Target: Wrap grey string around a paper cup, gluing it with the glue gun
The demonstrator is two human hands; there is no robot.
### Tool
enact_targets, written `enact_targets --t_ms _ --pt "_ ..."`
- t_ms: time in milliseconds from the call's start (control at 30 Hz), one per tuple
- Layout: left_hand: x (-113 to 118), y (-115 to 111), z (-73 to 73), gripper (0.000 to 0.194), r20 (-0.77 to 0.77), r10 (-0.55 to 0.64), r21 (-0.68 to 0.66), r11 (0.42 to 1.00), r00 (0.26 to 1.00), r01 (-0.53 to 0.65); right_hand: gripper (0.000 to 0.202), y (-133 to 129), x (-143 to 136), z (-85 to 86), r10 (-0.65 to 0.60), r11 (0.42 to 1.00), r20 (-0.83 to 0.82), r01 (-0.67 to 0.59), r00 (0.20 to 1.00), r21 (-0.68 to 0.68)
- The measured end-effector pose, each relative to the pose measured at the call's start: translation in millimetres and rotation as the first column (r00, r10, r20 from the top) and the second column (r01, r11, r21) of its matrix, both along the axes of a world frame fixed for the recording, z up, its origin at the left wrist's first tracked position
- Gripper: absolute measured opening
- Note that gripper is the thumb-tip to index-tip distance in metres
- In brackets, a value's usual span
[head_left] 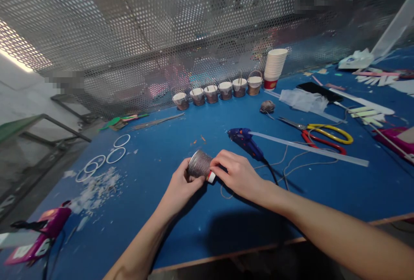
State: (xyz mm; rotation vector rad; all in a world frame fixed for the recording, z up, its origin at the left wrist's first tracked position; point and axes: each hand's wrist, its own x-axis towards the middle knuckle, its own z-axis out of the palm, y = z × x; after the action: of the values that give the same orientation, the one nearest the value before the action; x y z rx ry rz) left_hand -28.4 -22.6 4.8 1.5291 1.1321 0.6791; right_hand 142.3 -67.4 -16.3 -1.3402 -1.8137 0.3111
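A paper cup [199,164] wound with grey-brown cord lies tilted on its side above the table. Its red and white end [211,177] shows bare at the right. My left hand [181,187] is wrapped round the cup from the left. My right hand [237,170] pinches at the cup's right end, where the cord is being held against it; the fingertips partly hide this spot. Loose cord [226,193] curls on the table below my right hand. Just beyond my hands lies a blue glue gun [247,142] with a clear glue stick [310,147] in it.
Several cord-wrapped cups [211,94] with handles line the back, beside a stack of paper cups [274,68]. Scissors [317,135], a cord ball [267,106] and a phone [318,92] lie right. White rings [115,155], scraps [98,189] and a magenta tool [48,228] are left.
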Motion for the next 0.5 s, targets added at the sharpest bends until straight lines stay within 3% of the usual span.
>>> enact_targets --t_ms 267,500 --pt "2.0 -0.5 2.3 0.042 -0.067 0.048 0.032 0.998 0.997 -0.046 0.011 0.1 0.7 1.4 0.007 0.999 -0.027 -0.008 1.0 -0.042" --pt "1.3 0.8 3.0 0.038 -0.058 0.065 0.051 0.997 0.996 -0.062 0.015 2.8 7.5 2.1 0.061 0.996 -0.004 -0.061 0.998 0.069"
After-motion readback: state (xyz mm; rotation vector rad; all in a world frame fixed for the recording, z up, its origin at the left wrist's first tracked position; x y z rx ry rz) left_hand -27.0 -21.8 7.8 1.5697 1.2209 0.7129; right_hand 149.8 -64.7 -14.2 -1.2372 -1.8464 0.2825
